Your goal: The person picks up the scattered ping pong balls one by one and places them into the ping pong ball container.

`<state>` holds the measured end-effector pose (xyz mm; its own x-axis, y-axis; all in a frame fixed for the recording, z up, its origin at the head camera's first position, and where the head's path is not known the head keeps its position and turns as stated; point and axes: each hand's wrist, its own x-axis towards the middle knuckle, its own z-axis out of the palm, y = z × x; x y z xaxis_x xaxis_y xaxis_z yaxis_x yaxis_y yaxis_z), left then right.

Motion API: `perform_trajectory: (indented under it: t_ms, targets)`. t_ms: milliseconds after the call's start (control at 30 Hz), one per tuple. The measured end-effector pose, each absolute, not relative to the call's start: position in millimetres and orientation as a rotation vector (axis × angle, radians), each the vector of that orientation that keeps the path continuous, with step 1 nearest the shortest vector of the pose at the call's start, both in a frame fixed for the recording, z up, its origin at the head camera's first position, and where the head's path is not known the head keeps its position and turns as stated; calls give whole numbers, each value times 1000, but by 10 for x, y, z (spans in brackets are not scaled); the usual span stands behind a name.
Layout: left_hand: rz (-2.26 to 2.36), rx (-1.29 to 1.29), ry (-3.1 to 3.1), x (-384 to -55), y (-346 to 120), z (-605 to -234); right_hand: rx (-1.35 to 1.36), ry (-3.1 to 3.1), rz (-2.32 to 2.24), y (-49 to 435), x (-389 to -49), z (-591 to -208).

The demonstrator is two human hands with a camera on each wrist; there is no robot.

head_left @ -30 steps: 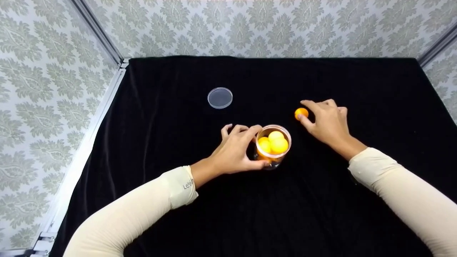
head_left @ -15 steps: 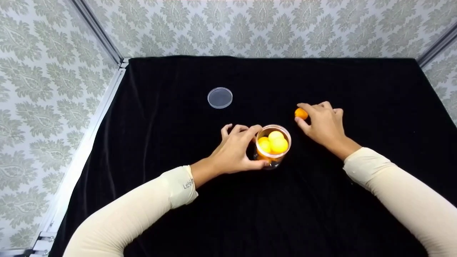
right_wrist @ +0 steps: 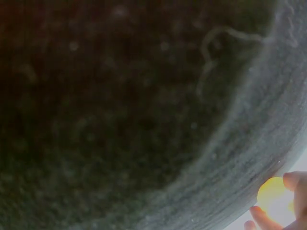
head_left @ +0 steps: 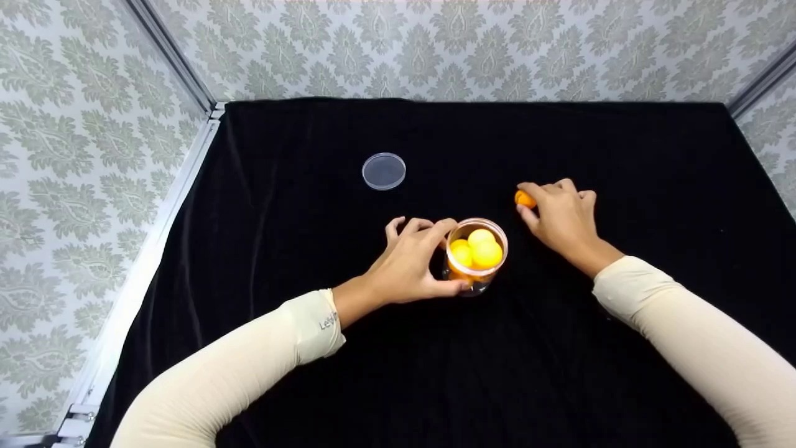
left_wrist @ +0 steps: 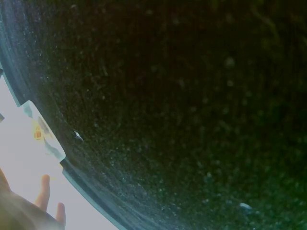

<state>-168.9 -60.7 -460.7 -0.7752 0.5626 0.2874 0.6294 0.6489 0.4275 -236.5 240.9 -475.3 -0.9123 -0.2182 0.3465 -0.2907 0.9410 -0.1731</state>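
Note:
In the head view my left hand (head_left: 407, 264) grips a clear plastic jar (head_left: 479, 288) from its left side, fingers behind and thumb in front. The jar stands uncapped, and several yellow-orange balls (head_left: 487, 254) that look like ping-pong balls fill it. To its upper right, my right hand (head_left: 563, 218) pinches a loose orange ping-pong ball (head_left: 525, 198) between thumb and index finger, low over the cloth. The right wrist view shows this ball brightly lit at the lower right corner. A part of the jar (left_wrist: 45, 132) appears at the left edge of the left wrist view.
A round clear lid (head_left: 384, 172) lies flat behind the jar, to its left. Black cloth (head_left: 398, 373) covers the table. Patterned walls (head_left: 398, 50) stand behind and at the sides, with a metal frame rail (head_left: 180, 186) along the left edge.
My right hand has shifted slightly left, and its index finger and thumb have closed round the loose ball. The left hand and jar stay put.

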Motion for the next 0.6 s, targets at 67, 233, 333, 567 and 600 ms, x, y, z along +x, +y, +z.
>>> perform_trajectory:
  t_ms: [67,233,333,567,600]
  targets:
    - [-787,-993,-2735,-1689,-603,-4609,372,-2768,321,2411,-2363,-4749]
    - [-786,-988,-2744,-1688,-603,-4608,373,-2765,331,2408,-2358,-4726]
    - [-782,-986,-2743,-1686,-604,-4605,381,-2755,336,2403,-2352,-4698]
    - [-785,-992,-2720,-1687,-607,-4610,427,-2702,371,2377,-2301,-4552]
    - [-785,-992,-2720,-1687,-608,-4609,436,-2696,376,2368,-2287,-4519]
